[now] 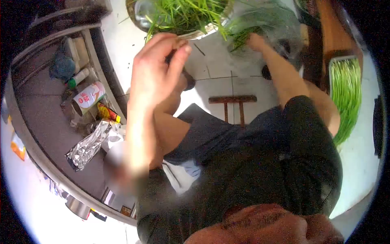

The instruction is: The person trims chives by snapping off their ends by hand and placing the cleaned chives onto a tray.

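My left hand (156,67) is raised in front of a round basket (209,30), its fingers curled and the thumb tip close to the index fingertip. Whatever is between them, if anything, is too small to make out. Loose long green stalks (185,14), like chives, fill the basket. On the right, my right hand (256,42) reaches down to a clear plastic bag (280,24), its fingers closed at a small bunch of green stalks (243,38). The bag and stalks partly hide those fingertips.
A neat bundle of long green stalks (345,97) lies at the right. On the left, a dark shelf (40,105) carries a paper-wrapped roll (89,97), a crumpled foil packet (89,146) and a green-capped bottle (78,78). A small brown wooden frame (232,99) is between my legs on the tiled floor (215,85).
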The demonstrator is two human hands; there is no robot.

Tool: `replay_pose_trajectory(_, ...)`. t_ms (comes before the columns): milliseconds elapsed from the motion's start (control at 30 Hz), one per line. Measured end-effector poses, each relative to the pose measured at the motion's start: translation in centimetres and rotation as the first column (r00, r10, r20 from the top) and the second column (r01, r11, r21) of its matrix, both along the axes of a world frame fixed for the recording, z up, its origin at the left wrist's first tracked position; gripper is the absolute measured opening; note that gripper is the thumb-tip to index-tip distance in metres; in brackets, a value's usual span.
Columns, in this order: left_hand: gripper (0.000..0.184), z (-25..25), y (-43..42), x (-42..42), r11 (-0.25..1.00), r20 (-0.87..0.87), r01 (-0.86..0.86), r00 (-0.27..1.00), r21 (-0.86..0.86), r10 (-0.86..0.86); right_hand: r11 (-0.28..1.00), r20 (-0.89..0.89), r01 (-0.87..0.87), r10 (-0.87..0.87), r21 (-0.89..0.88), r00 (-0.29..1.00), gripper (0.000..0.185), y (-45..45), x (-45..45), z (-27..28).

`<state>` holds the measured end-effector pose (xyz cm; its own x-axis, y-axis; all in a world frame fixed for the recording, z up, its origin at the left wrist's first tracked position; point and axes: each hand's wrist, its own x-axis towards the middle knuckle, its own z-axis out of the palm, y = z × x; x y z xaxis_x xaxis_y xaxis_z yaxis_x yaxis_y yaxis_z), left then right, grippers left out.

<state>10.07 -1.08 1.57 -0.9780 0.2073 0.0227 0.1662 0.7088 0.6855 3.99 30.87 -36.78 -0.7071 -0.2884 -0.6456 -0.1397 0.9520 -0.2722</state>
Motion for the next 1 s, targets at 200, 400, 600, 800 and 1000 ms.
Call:
replay_pose_trajectory(200, 0.021, -0.4, -0.1, -0.1, 1.0, 0.063, -0.019, 0.998, -0.022, 0.02, 0.919, -0.037, 0.394, -0.394, 0.014, 0.918, 0.038, -3.2, 5.9, -8.5)
replay_pose_trajectory(400, 0.023, -0.1, 0.0, -0.6, 1.0, 0.066, 0.017, 0.998, 0.015, -0.018, 0.97, 0.132, 0.176, -0.155, -0.169, 0.979, 0.037, -2.4, 8.2, -8.1)
replay_pose_trajectory(600, 0.024, 0.2, 0.6, -0.8, 0.995, 0.076, 0.095, 0.993, -0.012, -0.094, 0.973, 0.246, -0.231, 0.218, 0.026, 0.945, 0.036, -0.1, 4.3, -1.2)
replay_pose_trajectory(800, 0.025, 0.2, 0.8, -0.8, 0.997, 0.11, 0.079, 0.991, -0.014, -0.077, 0.854, -0.238, -0.507, 0.519, 0.115, 0.821, 0.048, 0.8, 1.6, -5.5)
replay_pose_trajectory(1000, 0.027, -0.4, 0.7, -1.1, 0.994, 0.109, 0.101, 0.989, -0.034, -0.097, 0.781, -0.087, -0.62, 0.625, 0.076, 0.776, 0.044, -1.1, -0.6, -1.5)
